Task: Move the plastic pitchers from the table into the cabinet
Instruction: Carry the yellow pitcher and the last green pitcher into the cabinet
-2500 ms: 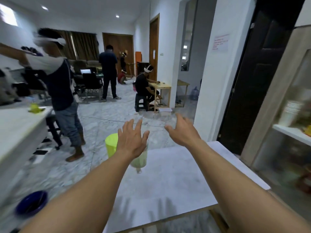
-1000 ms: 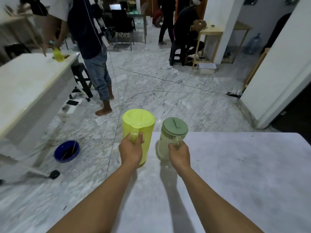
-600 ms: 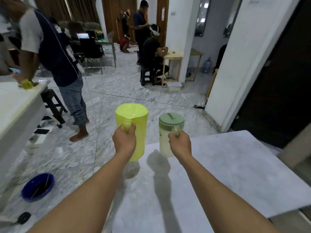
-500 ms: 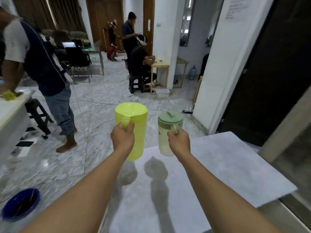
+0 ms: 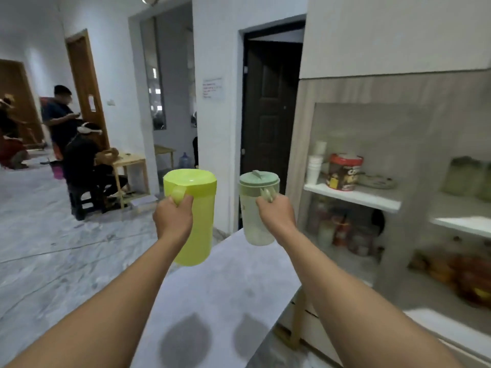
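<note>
Grey-stone cabinet [image 5: 414, 91] fills the space to the right of our grips, its open shelves [image 5: 353, 195] carrying a red-lidded tub [image 5: 344, 172], a stack of white cups [image 5: 315, 166] and blurred jars lower down. Below both fists lies the pale table [image 5: 225, 293], where two dark shadows fall nearer to us than the pitchers.

Our left hand [image 5: 173, 218] is wrapped tight round the handle of the yellow-green pitcher [image 5: 198, 221], which hangs upright in the air, clear of the tabletop, just beyond our knuckles. Our right hand [image 5: 276, 214] is clenched on the handle of the pale pitcher [image 5: 252, 213] with the sage-green lid [image 5: 259, 178], also upright and lifted off the table, between our two fists and nearer the cabinet than the yellow one. The two pitchers are apart, not touching.
</note>
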The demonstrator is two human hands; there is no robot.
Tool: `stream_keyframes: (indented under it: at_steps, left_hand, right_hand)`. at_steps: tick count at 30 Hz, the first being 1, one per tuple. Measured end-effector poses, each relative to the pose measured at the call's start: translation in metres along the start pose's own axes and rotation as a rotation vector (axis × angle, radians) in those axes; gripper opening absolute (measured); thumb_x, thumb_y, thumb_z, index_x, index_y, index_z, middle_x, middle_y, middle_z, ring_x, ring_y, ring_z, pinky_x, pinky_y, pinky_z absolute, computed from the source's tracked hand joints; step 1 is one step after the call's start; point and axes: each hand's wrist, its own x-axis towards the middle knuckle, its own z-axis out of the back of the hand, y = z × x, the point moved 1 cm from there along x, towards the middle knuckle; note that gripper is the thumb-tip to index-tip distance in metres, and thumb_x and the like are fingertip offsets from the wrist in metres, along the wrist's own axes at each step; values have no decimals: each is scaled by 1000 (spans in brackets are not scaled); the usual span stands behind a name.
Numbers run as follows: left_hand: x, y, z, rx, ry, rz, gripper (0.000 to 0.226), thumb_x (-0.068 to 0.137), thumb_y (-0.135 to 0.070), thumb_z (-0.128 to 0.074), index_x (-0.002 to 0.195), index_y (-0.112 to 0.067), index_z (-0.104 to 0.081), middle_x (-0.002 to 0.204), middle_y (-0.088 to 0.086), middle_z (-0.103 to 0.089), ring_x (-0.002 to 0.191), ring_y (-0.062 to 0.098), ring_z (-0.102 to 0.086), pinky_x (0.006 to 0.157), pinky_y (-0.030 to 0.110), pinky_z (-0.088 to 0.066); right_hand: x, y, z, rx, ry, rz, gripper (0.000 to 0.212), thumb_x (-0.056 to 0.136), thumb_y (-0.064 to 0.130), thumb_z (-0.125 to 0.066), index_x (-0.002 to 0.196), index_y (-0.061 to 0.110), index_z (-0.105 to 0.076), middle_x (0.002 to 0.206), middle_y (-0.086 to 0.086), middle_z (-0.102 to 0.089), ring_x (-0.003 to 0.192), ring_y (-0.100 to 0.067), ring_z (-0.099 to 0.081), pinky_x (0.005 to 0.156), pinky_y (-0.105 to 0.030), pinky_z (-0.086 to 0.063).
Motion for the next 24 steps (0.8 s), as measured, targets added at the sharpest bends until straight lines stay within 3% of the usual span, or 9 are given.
stream_keyframes:
  at_steps: [3, 6, 8, 12, 16, 24]
  left_hand:
    - [-16, -40, -33, -51, 86, -77, 41, 91, -30, -56, 72, 7, -57, 68, 20, -55, 67, 32, -53, 59, 37, -35]
    - [-35, -78, -67, -126, 163, -114, 41, 89, -31, -55, 71, 5, -57, 68, 19, -58, 67, 34, -55, 58, 37, -38]
    - [-58, -106, -94, -173, 217, -126, 42, 88, -32, -55, 71, 6, -58, 66, 17, -58, 65, 33, -54, 58, 38, -39]
    - [-102, -158, -146, -240, 313, -143, 41, 90, -28, -55, 69, 7, -56, 62, 14, -53, 61, 32, -48, 54, 35, -36]
    - [-151, -206, -197, -313, 405, -154, 35, 94, -26, -55, 72, 2, -61, 61, 7, -52, 54, 17, -46, 48, 28, -32]
    - [-240, -273, -298, -446, 571, -130, 40, 88, -31, -59, 72, 5, -61, 65, 15, -61, 63, 28, -55, 63, 41, -48]
  right_hand:
    - [-1, 4, 60, -8, -124, 14, 14, 88, 21, -58, 83, 10, -65, 78, -5, -65, 75, -22, -61, 66, -35, -51]
    - [-3, 4, 117, -31, -207, 16, 10, 90, 17, -58, 82, 12, -62, 71, 0, -57, 65, -15, -53, 53, -27, -38]
    - [-3, -3, 162, -26, -287, -18, 10, 89, 19, -59, 84, 11, -64, 71, -1, -58, 68, -19, -55, 51, -26, -34]
    - [0, -16, 238, -48, -412, -58, 12, 86, 22, -62, 83, 12, -67, 79, -5, -65, 78, -26, -61, 64, -28, -42]
    - [-3, -31, 317, -82, -510, -87, 15, 87, 25, -62, 85, 11, -68, 84, -8, -68, 81, -26, -63, 68, -31, -45]
    - [-7, -64, 463, -104, -632, -102, 14, 89, 23, -59, 82, 12, -64, 72, -2, -61, 67, -19, -57, 56, -29, -41]
